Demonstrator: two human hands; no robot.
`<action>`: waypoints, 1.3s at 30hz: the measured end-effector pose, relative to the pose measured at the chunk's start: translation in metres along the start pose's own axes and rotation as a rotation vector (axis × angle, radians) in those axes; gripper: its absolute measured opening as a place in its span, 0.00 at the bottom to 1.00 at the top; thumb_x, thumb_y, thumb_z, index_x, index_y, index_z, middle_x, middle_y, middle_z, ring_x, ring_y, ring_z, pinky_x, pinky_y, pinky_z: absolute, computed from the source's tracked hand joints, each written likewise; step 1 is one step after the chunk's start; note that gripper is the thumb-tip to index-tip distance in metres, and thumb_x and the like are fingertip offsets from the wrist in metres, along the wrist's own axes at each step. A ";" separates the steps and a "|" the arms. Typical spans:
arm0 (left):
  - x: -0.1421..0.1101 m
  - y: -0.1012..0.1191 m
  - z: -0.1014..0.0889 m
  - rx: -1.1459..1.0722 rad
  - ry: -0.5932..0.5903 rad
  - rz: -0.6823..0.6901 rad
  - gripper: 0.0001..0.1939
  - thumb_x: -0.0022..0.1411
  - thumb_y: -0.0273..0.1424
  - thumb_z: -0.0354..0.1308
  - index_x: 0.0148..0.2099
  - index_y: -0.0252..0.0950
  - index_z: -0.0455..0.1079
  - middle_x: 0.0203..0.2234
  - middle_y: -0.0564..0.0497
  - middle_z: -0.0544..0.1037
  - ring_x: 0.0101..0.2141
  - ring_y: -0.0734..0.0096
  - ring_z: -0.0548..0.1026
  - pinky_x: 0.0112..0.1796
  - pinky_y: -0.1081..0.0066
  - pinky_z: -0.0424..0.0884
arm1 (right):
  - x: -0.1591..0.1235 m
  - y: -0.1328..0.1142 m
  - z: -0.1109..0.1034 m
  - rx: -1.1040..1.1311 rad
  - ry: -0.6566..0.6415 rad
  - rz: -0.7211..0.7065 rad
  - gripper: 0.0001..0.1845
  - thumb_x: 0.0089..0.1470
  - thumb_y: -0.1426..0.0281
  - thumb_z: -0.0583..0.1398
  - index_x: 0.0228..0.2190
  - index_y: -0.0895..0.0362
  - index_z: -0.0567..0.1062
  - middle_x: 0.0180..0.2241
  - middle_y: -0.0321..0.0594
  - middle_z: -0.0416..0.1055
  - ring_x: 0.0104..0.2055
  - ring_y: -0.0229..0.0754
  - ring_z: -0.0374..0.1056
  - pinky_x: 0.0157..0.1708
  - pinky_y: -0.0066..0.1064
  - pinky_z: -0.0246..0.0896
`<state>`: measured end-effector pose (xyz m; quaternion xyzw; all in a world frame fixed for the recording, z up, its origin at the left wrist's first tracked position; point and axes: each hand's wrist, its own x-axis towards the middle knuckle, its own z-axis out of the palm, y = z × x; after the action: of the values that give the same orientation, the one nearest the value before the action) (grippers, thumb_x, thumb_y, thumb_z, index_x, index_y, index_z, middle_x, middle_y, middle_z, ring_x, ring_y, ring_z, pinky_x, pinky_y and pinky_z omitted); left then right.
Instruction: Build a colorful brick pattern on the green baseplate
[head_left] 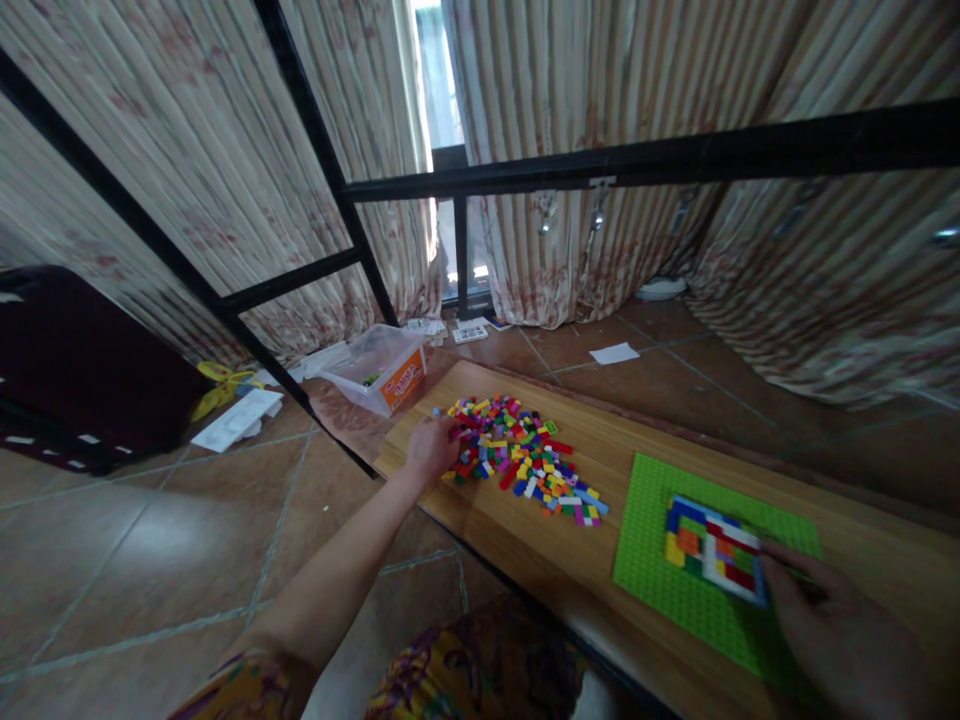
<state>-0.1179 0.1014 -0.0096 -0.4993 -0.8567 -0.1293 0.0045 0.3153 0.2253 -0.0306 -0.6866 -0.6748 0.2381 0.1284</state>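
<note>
A spread pile of small toy building bricks in many colours lies on the wooden tabletop. At its left edge is my left hand, its fingers curled in among the bricks. The fingertips are partly hidden, so what they pinch does not show. To the right, a green studded baseplate carries a flat build of coloured bricks in blue, white, red, yellow and orange. My right hand reaches over the plate, thumb and finger closed at the build's right edge. Whatever sits between them is blurred and dark.
Behind the table's left end stands a clear plastic box with an orange label. A black metal frame crosses in front of the curtains. A dark suitcase and papers are on the tiled floor.
</note>
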 end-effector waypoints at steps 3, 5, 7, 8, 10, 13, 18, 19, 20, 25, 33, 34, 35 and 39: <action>0.003 0.004 0.000 0.019 -0.014 0.019 0.12 0.61 0.31 0.54 0.46 0.38 0.75 0.37 0.46 0.80 0.42 0.61 0.75 0.44 0.67 0.68 | -0.002 -0.003 0.001 0.021 0.015 0.000 0.29 0.50 0.49 0.50 0.42 0.54 0.77 0.28 0.48 0.75 0.27 0.53 0.70 0.30 0.42 0.63; 0.004 0.007 -0.003 0.033 -0.017 0.030 0.14 0.63 0.33 0.53 0.47 0.37 0.74 0.37 0.44 0.79 0.42 0.60 0.75 0.44 0.67 0.68 | -0.003 -0.003 0.002 0.044 0.043 -0.019 0.29 0.49 0.50 0.51 0.42 0.55 0.77 0.26 0.47 0.74 0.26 0.51 0.69 0.29 0.41 0.63; 0.005 0.011 -0.006 0.062 -0.008 0.029 0.16 0.64 0.35 0.51 0.51 0.35 0.71 0.38 0.43 0.79 0.41 0.60 0.76 0.43 0.66 0.68 | -0.005 -0.004 0.004 0.066 0.086 -0.055 0.29 0.49 0.51 0.51 0.42 0.56 0.78 0.29 0.47 0.75 0.27 0.50 0.69 0.30 0.40 0.63; 0.006 0.013 -0.007 0.082 -0.004 0.031 0.17 0.64 0.35 0.51 0.52 0.35 0.69 0.39 0.43 0.79 0.41 0.59 0.76 0.42 0.66 0.68 | -0.006 -0.004 0.005 0.075 0.101 -0.068 0.28 0.49 0.51 0.52 0.41 0.56 0.78 0.30 0.47 0.76 0.27 0.49 0.70 0.30 0.39 0.63; 0.008 0.017 -0.009 0.128 -0.014 0.060 0.17 0.64 0.34 0.51 0.53 0.36 0.68 0.41 0.43 0.78 0.42 0.59 0.76 0.42 0.67 0.69 | -0.007 -0.004 0.006 0.089 0.125 -0.093 0.28 0.50 0.52 0.51 0.41 0.56 0.78 0.31 0.46 0.76 0.27 0.48 0.69 0.31 0.38 0.64; 0.011 0.021 -0.010 0.171 -0.051 0.139 0.14 0.62 0.29 0.51 0.49 0.37 0.70 0.42 0.43 0.77 0.42 0.58 0.76 0.41 0.67 0.69 | -0.008 -0.005 0.007 0.087 0.155 -0.147 0.27 0.51 0.53 0.51 0.40 0.57 0.78 0.34 0.47 0.77 0.28 0.47 0.70 0.33 0.39 0.64; 0.011 0.022 -0.015 0.114 -0.027 0.238 0.14 0.61 0.27 0.51 0.48 0.37 0.70 0.43 0.43 0.76 0.43 0.59 0.75 0.42 0.67 0.70 | -0.009 -0.004 0.008 0.093 0.191 -0.216 0.24 0.52 0.55 0.51 0.39 0.57 0.78 0.35 0.47 0.77 0.31 0.47 0.72 0.33 0.37 0.65; 0.010 0.023 -0.018 0.091 -0.018 0.247 0.15 0.60 0.25 0.51 0.49 0.37 0.70 0.43 0.44 0.76 0.43 0.60 0.75 0.42 0.68 0.69 | -0.010 -0.004 0.008 0.099 0.195 -0.218 0.24 0.53 0.56 0.51 0.39 0.56 0.78 0.33 0.46 0.77 0.31 0.46 0.72 0.33 0.37 0.65; 0.009 0.024 -0.021 0.065 -0.001 0.249 0.16 0.59 0.24 0.51 0.49 0.37 0.70 0.43 0.45 0.76 0.43 0.61 0.75 0.43 0.68 0.69 | -0.010 -0.004 0.008 0.106 0.196 -0.222 0.23 0.53 0.56 0.51 0.39 0.56 0.78 0.33 0.46 0.77 0.30 0.46 0.72 0.32 0.36 0.65; -0.013 0.055 -0.030 -0.259 0.144 0.173 0.15 0.59 0.26 0.53 0.48 0.36 0.72 0.39 0.47 0.77 0.37 0.66 0.75 0.39 0.70 0.71 | -0.010 -0.005 0.008 0.130 0.199 -0.219 0.23 0.53 0.57 0.52 0.40 0.57 0.78 0.37 0.47 0.77 0.29 0.44 0.71 0.34 0.36 0.65; -0.077 0.166 0.023 -0.917 -0.123 0.279 0.10 0.57 0.26 0.59 0.42 0.37 0.73 0.34 0.51 0.78 0.31 0.73 0.74 0.34 0.74 0.72 | -0.014 -0.009 0.001 0.315 0.268 -0.260 0.22 0.54 0.55 0.55 0.38 0.57 0.78 0.37 0.46 0.77 0.37 0.46 0.72 0.41 0.37 0.66; -0.080 0.177 0.029 -0.961 -0.166 0.281 0.09 0.57 0.25 0.59 0.41 0.37 0.73 0.33 0.52 0.78 0.31 0.73 0.74 0.34 0.74 0.72 | -0.015 -0.009 0.001 0.365 0.251 -0.278 0.21 0.54 0.55 0.55 0.38 0.57 0.79 0.37 0.45 0.77 0.38 0.45 0.72 0.42 0.37 0.66; -0.081 0.186 0.034 -1.004 -0.201 0.282 0.09 0.56 0.25 0.59 0.41 0.37 0.73 0.33 0.52 0.78 0.31 0.73 0.74 0.35 0.73 0.72 | -0.016 -0.009 0.001 0.416 0.223 -0.293 0.21 0.54 0.55 0.56 0.37 0.57 0.79 0.38 0.45 0.77 0.38 0.45 0.72 0.42 0.37 0.66; -0.076 0.211 0.045 -1.143 -0.284 0.314 0.10 0.56 0.21 0.57 0.40 0.37 0.74 0.36 0.51 0.79 0.35 0.72 0.76 0.41 0.71 0.73 | -0.021 -0.011 0.001 0.574 0.053 -0.356 0.19 0.54 0.55 0.58 0.39 0.54 0.78 0.42 0.43 0.78 0.42 0.45 0.73 0.45 0.39 0.66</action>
<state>0.1066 0.1449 -0.0173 -0.5552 -0.5602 -0.4986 -0.3596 0.3060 0.2046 -0.0229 -0.4998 -0.6861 0.3742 0.3736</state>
